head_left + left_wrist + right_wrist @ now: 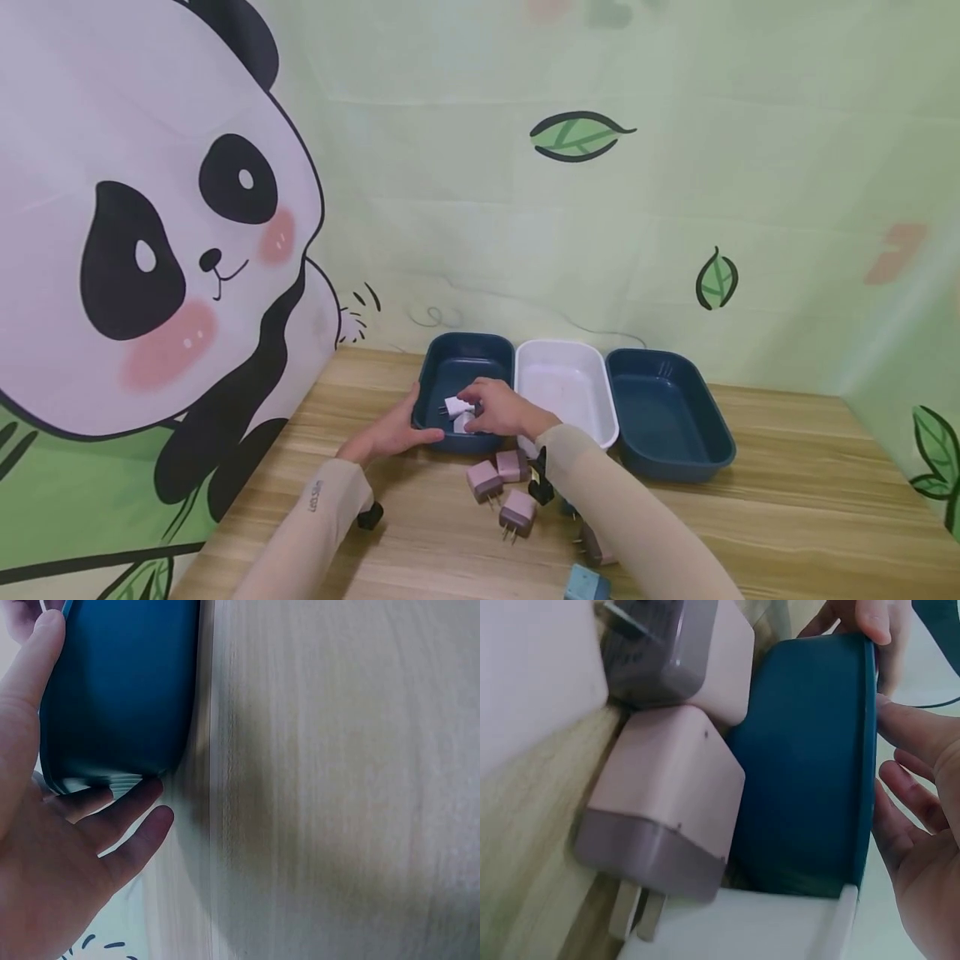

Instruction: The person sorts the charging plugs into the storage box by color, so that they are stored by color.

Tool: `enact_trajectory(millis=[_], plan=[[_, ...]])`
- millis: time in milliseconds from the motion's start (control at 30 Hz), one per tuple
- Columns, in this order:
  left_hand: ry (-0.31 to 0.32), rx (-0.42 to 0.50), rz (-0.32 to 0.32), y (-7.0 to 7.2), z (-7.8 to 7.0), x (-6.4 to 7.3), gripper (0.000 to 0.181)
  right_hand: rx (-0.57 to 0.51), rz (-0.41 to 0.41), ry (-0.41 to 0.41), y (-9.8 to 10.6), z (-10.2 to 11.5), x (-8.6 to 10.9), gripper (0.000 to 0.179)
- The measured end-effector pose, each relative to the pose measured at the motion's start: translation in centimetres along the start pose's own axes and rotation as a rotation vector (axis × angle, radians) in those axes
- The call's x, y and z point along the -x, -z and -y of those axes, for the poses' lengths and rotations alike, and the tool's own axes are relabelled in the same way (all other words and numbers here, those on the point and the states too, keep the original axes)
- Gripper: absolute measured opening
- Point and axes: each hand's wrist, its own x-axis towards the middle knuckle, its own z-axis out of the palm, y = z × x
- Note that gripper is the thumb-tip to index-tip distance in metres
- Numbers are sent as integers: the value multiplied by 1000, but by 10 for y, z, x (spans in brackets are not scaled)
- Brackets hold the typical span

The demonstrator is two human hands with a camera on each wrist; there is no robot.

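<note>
One pale-blue adapter [587, 583] lies nearest on the surface [435, 542], well short of the right hand [501, 407]. Several pink adapters [517, 508], prongs out, sit closer before that hand. Left hand [397, 429]: unclenched, digits spread against the near-left corner of a blue tray [467, 365]. Right hand: fingers bent over white adapters [457, 407] inside this tray — cannot tell whether pinching one. Right of that hand: white tray [566, 387], then — farther off — another blue tray [667, 421].

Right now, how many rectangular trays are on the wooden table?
3: a dark blue rectangular tray at the left, touched by the left hand; a white rectangular tray in the middle; another dark blue rectangular tray at the right. No hidden tray is apparent.
</note>
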Motion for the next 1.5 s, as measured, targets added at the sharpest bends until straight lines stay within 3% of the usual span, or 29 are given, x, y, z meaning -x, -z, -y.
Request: enact_trajectory(millis=[233,600,867,1100,1400,1500], plan=[[60,-10,-2,-2,-1,0,104,-63,-27,3,15,-2,14,46],[22,14,-14,0,-1,-1,104,61,-50,5,30,-10,31,42],[6,-24,-23,-1,0,-2,104,39,-83,36,35,-17,49,38],[0,-51,-8,0,-3,-2,106,39,-70,-6,42,-21,66,40],[-54,-82,-5,2,-6,-3,102,94,-69,-11,49,-26,81,43],[-44,-94,-3,1,-7,-3,102,119,-80,-13,48,-28,85,42]])
